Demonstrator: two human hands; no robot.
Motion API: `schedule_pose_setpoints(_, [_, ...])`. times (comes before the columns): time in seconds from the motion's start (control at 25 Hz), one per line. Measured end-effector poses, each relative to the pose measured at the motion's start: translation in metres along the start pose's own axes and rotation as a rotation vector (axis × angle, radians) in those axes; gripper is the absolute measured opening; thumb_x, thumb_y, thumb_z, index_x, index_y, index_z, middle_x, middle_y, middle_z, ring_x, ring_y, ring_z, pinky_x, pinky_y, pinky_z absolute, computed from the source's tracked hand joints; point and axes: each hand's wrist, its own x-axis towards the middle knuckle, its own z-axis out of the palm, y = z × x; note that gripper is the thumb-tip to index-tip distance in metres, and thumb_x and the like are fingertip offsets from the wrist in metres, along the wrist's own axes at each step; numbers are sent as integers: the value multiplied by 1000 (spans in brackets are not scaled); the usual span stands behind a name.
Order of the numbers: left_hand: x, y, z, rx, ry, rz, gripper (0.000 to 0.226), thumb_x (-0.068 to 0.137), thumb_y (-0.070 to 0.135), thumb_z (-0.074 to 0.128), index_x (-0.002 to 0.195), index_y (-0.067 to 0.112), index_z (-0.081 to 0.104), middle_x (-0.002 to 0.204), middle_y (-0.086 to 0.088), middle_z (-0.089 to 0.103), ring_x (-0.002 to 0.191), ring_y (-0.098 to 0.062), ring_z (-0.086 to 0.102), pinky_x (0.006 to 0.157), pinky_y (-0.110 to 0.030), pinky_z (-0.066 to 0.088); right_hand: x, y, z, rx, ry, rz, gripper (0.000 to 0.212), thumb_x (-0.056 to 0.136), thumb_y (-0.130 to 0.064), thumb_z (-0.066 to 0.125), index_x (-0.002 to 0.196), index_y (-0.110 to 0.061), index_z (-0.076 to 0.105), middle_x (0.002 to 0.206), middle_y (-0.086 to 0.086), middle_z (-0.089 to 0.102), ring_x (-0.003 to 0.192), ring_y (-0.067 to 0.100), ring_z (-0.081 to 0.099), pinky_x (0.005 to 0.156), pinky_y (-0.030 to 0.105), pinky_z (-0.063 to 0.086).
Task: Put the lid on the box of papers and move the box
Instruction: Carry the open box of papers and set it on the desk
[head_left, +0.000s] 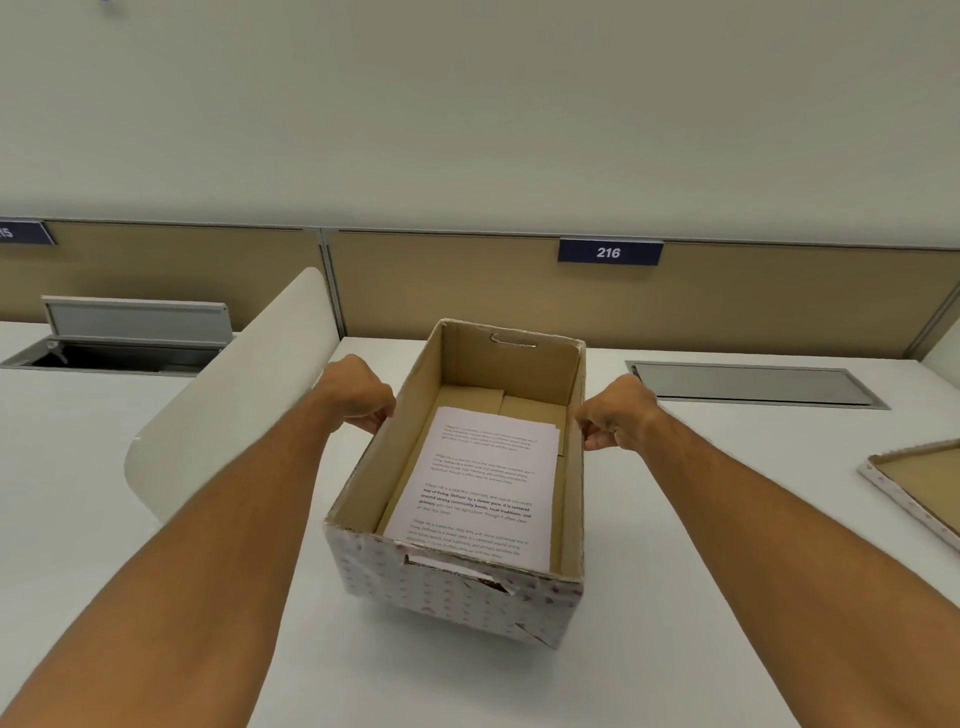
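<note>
Box (457, 582) sits open-topped in mid frame of the head view, on white surface (156, 467), patterned outside, plain brown cardboard inside. Stack of printed papers (485, 480) lies flat on box floor, closer to the near wall. Handle slots cut in near and far end walls; near slot torn.

Left hand (358, 395) at the left long wall's top rim, fingers curled shut, grip pinched on the rim. Right hand (615, 413) at the right long wall's rim, fingers curled too, grip closed against that edge; whether it truly clamps the cardboard, cannot tell for sure. Both forearms reach in from the bottom corners.

Lid (914, 486) lies well apart at the right edge, upside down, brown inside facing up, partly cut off by frame. Box not yet covered.

White curved divider panel (228, 405) stands just left of box. Closed grey cable hatch (753, 382) behind right hand; open hatch (130, 338) far left. Tan partition behind carries sign 216 (609, 252).
</note>
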Motion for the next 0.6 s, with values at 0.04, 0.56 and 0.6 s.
schedule_pose_setpoints(0.04, [-6,9,6,-13,-10,5,10,76,-2,74,83,-7,71,77,-19,73,61,-26,74,66,-38,63,0,3,-12,-10,22,-2,13,79,4,73,91,8,68,82,22,72,63,29,74,64,40,64])
schedule_pose_setpoints(0.56, [-95,113,132,-111,-60,30,7,75,0,74,79,-5,70,70,-16,73,55,-23,73,57,-31,62,24,99,-170,-106,123,-24,7,77,5,73,73,6,68,66,17,68,50,25,69,46,32,59])
schedule_pose_setpoints(0.6, [-102,121,145,-113,-53,23,7,76,0,73,79,-5,70,70,-16,72,55,-23,73,57,-31,62,29,108,-181,-111,119,-33,6,78,5,73,74,6,68,66,18,68,52,26,70,48,33,60])
